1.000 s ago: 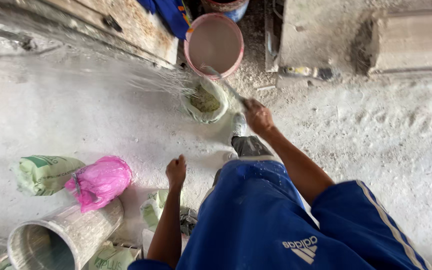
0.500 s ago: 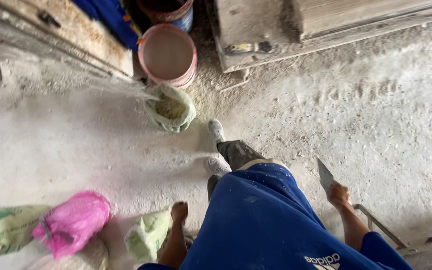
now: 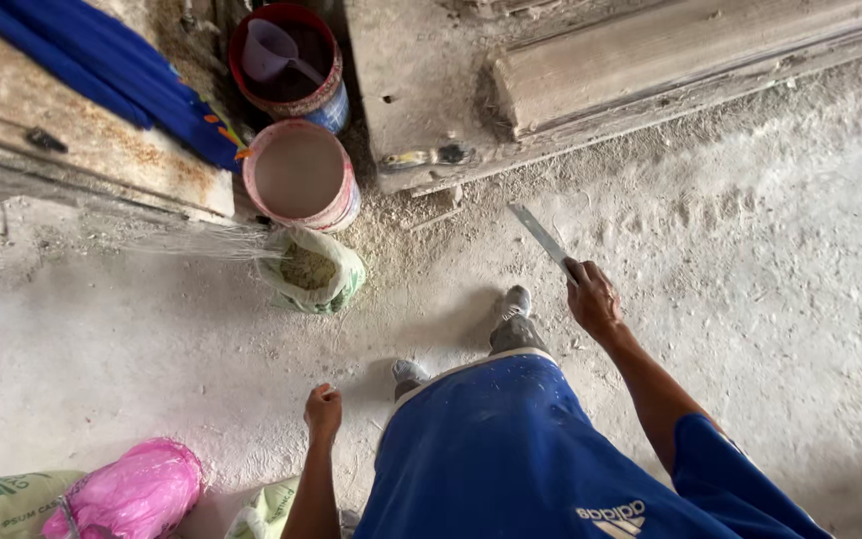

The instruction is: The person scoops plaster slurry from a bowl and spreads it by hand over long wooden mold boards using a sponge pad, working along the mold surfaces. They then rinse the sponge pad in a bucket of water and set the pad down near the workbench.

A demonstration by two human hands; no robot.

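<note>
The right hand (image 3: 593, 297) grips a flat metal blade (image 3: 541, 235) above the dusty floor (image 3: 750, 299) — the left hand (image 3: 322, 409) hangs clenched, holding nothing.

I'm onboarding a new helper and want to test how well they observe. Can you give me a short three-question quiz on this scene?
1. True or false: the right hand holds a flat blade.
2. What lies nearest the left hand? A) pink bag B) pink bucket C) open sack
3. What stands inside the red bucket?

Key: 1 true; 2 A; 3 a pale scoop.
</note>
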